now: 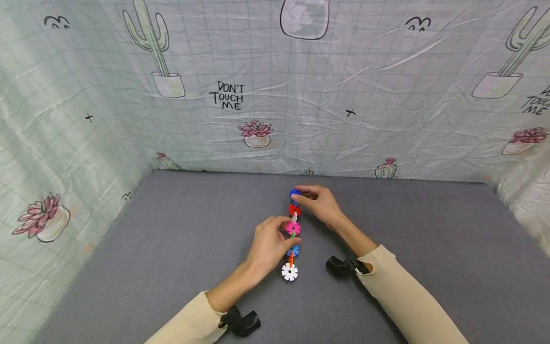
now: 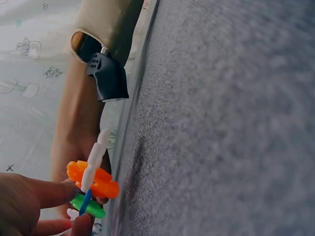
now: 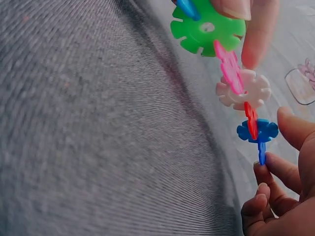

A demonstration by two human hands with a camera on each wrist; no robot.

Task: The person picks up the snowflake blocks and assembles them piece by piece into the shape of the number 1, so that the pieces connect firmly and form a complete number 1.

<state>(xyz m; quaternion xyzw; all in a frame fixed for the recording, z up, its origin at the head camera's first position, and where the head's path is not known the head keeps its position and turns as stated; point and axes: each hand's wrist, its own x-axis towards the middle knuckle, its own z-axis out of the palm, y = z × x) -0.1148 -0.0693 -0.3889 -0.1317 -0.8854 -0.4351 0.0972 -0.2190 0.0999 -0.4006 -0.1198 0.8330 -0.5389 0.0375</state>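
Notched plastic discs, slotted edge to edge, form a chain running away from me: white disc (image 1: 290, 272), orange disc (image 2: 108, 190), blue disc (image 1: 294, 251), green disc (image 3: 199, 34), pink disc (image 1: 293, 228), a second white disc (image 3: 256, 88), red disc (image 1: 294, 210), another blue disc (image 3: 268, 130) and a dark blue disc (image 3: 262, 153) at the far end. My left hand (image 1: 267, 243) grips the chain's middle, thumb and fingers around the green disc. At the far end, my right hand (image 1: 321, 205) holds the dark blue disc by its fingertips; the thumb looks apart from it in the right wrist view.
A grey cloth-covered table (image 1: 206, 215) lies under both hands. Behind it and at the sides hangs a pale curtain (image 1: 301, 95) printed with cacti. Black wrist cameras are strapped near the left cuff (image 1: 242, 322) and the right cuff (image 1: 343, 265).
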